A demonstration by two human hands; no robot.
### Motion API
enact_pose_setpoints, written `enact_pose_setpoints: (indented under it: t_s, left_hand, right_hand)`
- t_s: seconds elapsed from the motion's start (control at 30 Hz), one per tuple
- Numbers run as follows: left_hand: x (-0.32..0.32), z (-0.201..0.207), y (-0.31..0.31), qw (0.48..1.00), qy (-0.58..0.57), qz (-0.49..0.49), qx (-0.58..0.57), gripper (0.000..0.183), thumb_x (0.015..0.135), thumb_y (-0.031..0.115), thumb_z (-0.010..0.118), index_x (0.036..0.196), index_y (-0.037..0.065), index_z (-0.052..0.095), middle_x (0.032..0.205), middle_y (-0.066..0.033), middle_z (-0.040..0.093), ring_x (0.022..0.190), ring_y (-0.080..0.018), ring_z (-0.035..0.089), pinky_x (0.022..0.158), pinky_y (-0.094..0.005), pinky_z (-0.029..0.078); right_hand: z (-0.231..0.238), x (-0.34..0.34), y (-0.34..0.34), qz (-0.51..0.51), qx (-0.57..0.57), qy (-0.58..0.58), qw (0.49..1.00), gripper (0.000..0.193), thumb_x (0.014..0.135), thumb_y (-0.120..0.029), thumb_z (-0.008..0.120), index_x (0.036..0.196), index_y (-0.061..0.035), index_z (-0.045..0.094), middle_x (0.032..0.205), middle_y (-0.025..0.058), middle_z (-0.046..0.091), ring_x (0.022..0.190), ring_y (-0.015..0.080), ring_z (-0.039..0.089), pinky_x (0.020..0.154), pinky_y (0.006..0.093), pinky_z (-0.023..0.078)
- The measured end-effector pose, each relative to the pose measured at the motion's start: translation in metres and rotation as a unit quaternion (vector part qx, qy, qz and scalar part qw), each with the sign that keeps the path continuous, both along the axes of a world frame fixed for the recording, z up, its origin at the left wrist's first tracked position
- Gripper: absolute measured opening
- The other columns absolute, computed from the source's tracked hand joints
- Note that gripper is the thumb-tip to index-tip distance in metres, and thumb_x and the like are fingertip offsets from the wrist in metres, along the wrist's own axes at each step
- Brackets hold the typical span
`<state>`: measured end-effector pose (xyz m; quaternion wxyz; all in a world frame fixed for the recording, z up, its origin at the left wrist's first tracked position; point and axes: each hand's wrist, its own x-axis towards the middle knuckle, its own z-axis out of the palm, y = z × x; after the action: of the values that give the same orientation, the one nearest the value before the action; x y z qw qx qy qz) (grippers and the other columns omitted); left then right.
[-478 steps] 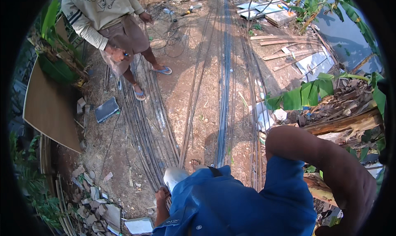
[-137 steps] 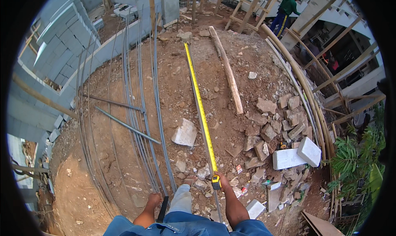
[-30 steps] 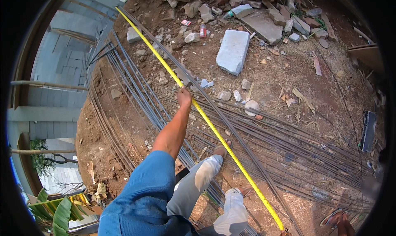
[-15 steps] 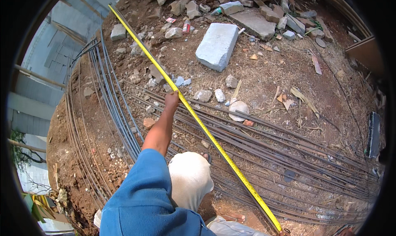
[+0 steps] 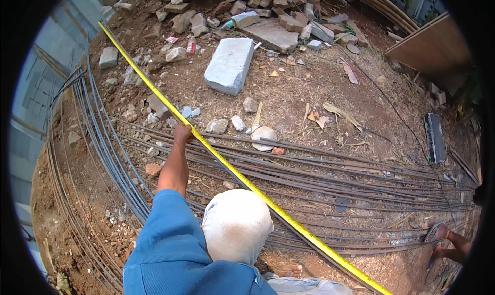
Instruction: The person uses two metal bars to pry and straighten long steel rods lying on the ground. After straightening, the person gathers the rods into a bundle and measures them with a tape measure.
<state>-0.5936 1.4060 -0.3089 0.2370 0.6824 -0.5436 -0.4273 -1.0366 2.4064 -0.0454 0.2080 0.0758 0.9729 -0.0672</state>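
A long yellow tape measure (image 5: 240,179) runs slantwise from the far left to the lower right edge, pulled out straight. A thin dark steel bar lies close along its underside. My left hand (image 5: 182,133), at the end of a blue sleeve, is closed around the tape, apparently with the bar in the same grip. Beneath them lie several rusty steel bars (image 5: 319,175) on the ground. A cream cloth shape (image 5: 237,225), rounded like a bent knee, rises beside my left arm. My right hand is out of view; the tape's near end passes beyond the lower edge.
Bluish steel bars (image 5: 105,125) curve along the left. A pale concrete block (image 5: 230,65) lies ahead, below a rubble heap (image 5: 270,32). A dark block (image 5: 434,138) lies at right. Another person's sandalled foot (image 5: 438,233) stands at the lower right.
The view has shifted, so the ground and my left hand appear farther left. My left hand keeps its grip on the tape. Another person's sandalled feet now show at the lower right.
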Motion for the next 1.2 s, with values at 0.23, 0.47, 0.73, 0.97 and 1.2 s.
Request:
enact_pose_setpoints:
  t_s: [0.23, 0.47, 0.73, 0.97, 1.2]
  left_hand:
    - [0.046, -0.059, -0.070, 0.995, -0.037, -0.093, 0.020, 0.028, 0.093, 0.024, 0.050, 0.095, -0.001, 0.062, 0.078, -0.0121, 0.065, 0.065, -0.0220, 0.065, 0.054, -0.0353, 0.051]
    - [0.069, -0.057, -0.072, 0.968, 0.168, -0.123, 0.137, 0.031, 0.096, 0.027, 0.052, 0.109, -0.001, 0.058, 0.093, -0.0126, 0.065, 0.079, -0.0259, 0.065, 0.068, -0.0348, 0.057]
    - [0.049, -0.054, -0.080, 0.970, 0.164, -0.041, 0.174, 0.035, 0.099, 0.023, 0.048, 0.120, -0.004, 0.051, 0.114, -0.0173, 0.058, 0.104, -0.0296, 0.060, 0.085, -0.0410, 0.056]
    - [0.044, -0.071, -0.091, 0.969, 0.160, -0.064, 0.174, 0.033, 0.098, 0.021, 0.049, 0.120, -0.003, 0.051, 0.113, -0.0167, 0.058, 0.103, -0.0299, 0.061, 0.084, -0.0414, 0.057]
    - [0.040, -0.052, -0.079, 0.966, 0.180, -0.097, 0.160, 0.031, 0.098, 0.020, 0.050, 0.120, -0.003, 0.051, 0.113, -0.0162, 0.058, 0.101, -0.0301, 0.061, 0.084, -0.0418, 0.057]
  right_hand:
    - [0.083, -0.015, 0.043, -0.025, -0.106, 0.167, 0.980, 0.036, 0.074, -0.025, 0.079, 0.084, -0.0023, 0.053, 0.070, 0.0036, 0.055, 0.060, 0.0112, 0.053, 0.054, 0.0274, 0.042]
    - [0.094, -0.021, 0.017, -0.041, -0.075, 0.152, 0.985, 0.032, 0.074, -0.021, 0.080, 0.086, -0.0045, 0.055, 0.070, 0.0042, 0.060, 0.060, 0.0106, 0.057, 0.053, 0.0254, 0.044]
    - [0.070, -0.011, 0.025, -0.084, -0.088, 0.130, 0.984, 0.034, 0.072, -0.018, 0.082, 0.090, -0.0001, 0.059, 0.073, 0.0079, 0.065, 0.061, 0.0136, 0.060, 0.054, 0.0278, 0.046]
    - [0.053, -0.001, 0.026, -0.087, -0.071, 0.130, 0.985, 0.037, 0.069, -0.027, 0.085, 0.084, -0.0016, 0.063, 0.070, 0.0063, 0.065, 0.061, 0.0139, 0.061, 0.056, 0.0288, 0.046]
    - [0.031, 0.009, 0.050, -0.056, -0.071, 0.130, 0.987, 0.036, 0.069, -0.024, 0.085, 0.084, -0.0018, 0.062, 0.069, 0.0053, 0.063, 0.059, 0.0118, 0.058, 0.053, 0.0276, 0.044]
